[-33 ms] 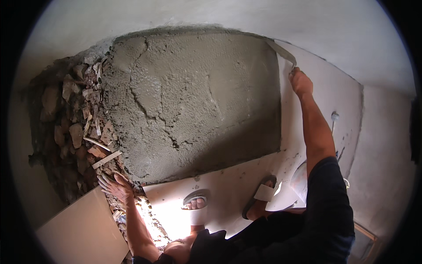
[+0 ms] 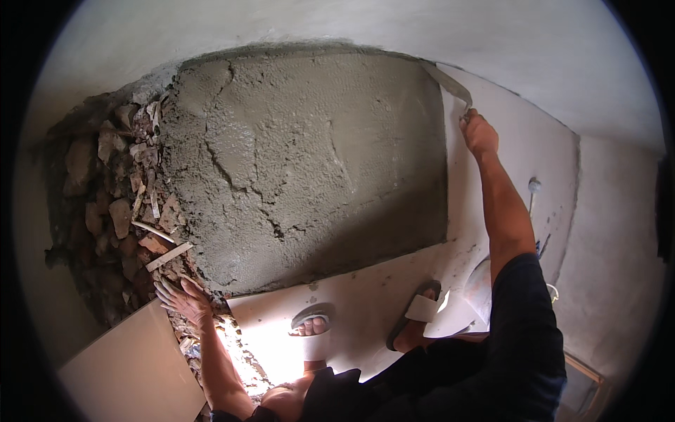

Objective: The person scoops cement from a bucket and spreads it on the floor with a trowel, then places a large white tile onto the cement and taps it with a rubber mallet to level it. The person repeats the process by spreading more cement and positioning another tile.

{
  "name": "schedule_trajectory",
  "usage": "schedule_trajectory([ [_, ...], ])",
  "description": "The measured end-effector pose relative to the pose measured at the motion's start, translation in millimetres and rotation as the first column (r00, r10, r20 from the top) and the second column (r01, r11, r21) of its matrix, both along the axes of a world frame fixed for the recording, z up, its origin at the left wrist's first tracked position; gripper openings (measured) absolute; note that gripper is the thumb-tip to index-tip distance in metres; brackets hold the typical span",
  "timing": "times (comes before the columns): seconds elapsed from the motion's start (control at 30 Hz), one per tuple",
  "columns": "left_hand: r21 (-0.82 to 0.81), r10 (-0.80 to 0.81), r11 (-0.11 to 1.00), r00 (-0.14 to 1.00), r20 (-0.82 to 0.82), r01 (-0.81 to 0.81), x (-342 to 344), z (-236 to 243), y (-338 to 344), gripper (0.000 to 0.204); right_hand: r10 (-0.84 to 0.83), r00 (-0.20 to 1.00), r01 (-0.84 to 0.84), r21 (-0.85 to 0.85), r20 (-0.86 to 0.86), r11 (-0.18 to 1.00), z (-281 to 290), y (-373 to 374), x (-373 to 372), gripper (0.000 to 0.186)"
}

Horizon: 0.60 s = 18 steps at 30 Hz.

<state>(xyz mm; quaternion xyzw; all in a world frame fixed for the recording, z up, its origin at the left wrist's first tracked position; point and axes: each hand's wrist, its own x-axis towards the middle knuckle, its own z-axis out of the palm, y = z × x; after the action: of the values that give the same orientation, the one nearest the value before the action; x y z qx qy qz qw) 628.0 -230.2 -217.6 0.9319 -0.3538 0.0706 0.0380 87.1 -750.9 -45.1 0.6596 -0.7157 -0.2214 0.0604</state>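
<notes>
A bed of wet grey mortar (image 2: 316,155) spreads across the middle, cracked and rough on its left, smoother on its right. At its far right corner, my right hand (image 2: 480,132) is closed around the handle of a trowel (image 2: 452,85). The blade lies along the mortar's edge, over the border of the laid pale tiles (image 2: 510,119). My left hand (image 2: 184,299), fingers spread and holding nothing, rests on the rubble (image 2: 116,204) by the mortar's near left corner. Just beyond its fingertips is a thin pale strip (image 2: 169,257).
A loose pale tile panel (image 2: 133,366) leans near my left forearm. My sandalled feet stand on the near tiles, one in bright light. A whitish bucket-like container (image 2: 478,288) sits partly behind my right arm. Plastered walls (image 2: 422,28) border the far side and right.
</notes>
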Motion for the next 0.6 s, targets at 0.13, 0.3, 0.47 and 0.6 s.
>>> schedule_trajectory([
  [0.13,0.02,-0.02,1.0,1.0,0.017,0.019,1,0,-2,0.068,0.021,0.996,-0.018,-0.028,0.09,0.999,-5,4,2,0.037],
  [0.3,-0.035,-0.03,0.999,1.0,0.004,0.031,-3,5,-6,0.068,-0.087,0.969,0.086,0.016,0.232,0.996,-29,17,8,0.042],
  [0.47,0.014,0.113,0.994,0.979,-0.17,-0.112,-6,8,-5,0.07,-0.038,0.894,0.071,-0.057,0.447,0.996,-28,111,25,0.053],
  [0.6,-0.074,0.038,0.996,0.99,-0.137,-0.048,-7,8,-7,0.07,0.087,0.649,-0.196,0.055,0.756,0.979,-5,188,84,0.039],
])
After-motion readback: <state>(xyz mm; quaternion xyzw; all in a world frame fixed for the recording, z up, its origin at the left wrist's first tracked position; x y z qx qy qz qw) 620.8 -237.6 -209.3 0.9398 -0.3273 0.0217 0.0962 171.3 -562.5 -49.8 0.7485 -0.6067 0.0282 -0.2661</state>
